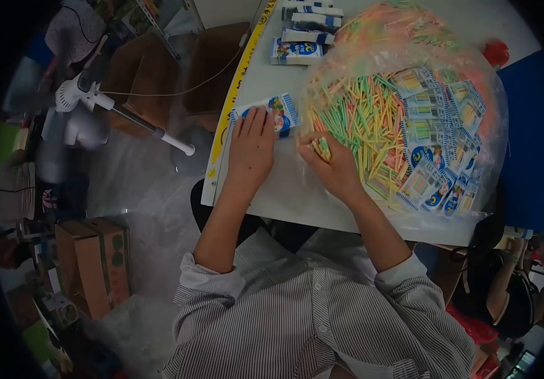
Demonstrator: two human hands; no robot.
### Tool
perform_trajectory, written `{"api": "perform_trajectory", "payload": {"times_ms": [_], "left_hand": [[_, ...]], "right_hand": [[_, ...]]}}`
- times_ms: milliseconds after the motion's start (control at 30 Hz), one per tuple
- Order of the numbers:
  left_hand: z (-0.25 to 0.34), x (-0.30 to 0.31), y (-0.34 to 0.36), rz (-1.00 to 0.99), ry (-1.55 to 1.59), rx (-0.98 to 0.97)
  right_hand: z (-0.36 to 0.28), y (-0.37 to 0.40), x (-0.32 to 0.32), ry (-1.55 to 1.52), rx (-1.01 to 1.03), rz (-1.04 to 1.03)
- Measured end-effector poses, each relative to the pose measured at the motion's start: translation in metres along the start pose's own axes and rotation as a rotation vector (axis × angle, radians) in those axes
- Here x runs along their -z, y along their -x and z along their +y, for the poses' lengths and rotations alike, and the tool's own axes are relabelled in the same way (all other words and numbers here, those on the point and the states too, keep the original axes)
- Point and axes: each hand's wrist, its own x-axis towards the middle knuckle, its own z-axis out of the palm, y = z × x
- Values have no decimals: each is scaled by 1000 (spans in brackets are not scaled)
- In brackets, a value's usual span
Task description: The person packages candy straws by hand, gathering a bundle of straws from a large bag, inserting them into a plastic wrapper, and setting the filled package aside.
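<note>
My left hand [253, 145] lies with its fingers stretched out over a blue-and-white printed packet [282, 114] near the table's left edge. The fingers cover part of the packet. Just to the right, my right hand [335, 165] is closed around a small bunch of pastel sticks [322, 149], yellow and green ends showing. It is beside a large clear plastic bag [498, 101] spread open on the table. Inside the bag is a heap of loose pink, green and yellow sticks [373, 117]. Several clear-fronted packets [424, 129] of sticks rest on the heap's right side.
More blue-and-white packets [297, 49] are stacked at the table's far left edge. A white fan [79, 95] on a pole and cardboard boxes [95, 265] stand on the floor to the left. Another person [499, 284] sits at the lower right.
</note>
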Motion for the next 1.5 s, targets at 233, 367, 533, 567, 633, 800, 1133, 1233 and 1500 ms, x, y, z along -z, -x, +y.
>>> {"api": "perform_trajectory", "payload": {"times_ms": [233,367,533,567,633,800,1133,1233,1500], "left_hand": [[2,17,0,209,225,13],[3,25,-2,222,364,85],[0,43,0,306,390,217],[0,48,0,440,357,156],[12,72,2,309,567,256],[34,90,12,9,847,222],[60,67,21,212,605,26],[79,70,33,357,532,54],[120,48,49,127,1179,472]], "right_hand": [[8,-4,-2,161,121,-8],[-11,-15,1,217,155,47],[-13,-14,7,52,140,47],[-17,-13,11,-28,128,79],[-18,-14,17,-61,198,161],[-37,1,44,-351,28,120],[-18,42,63,-269,-210,-71],[-25,46,65,-132,-97,41],[-32,60,47,303,265,125]]}}
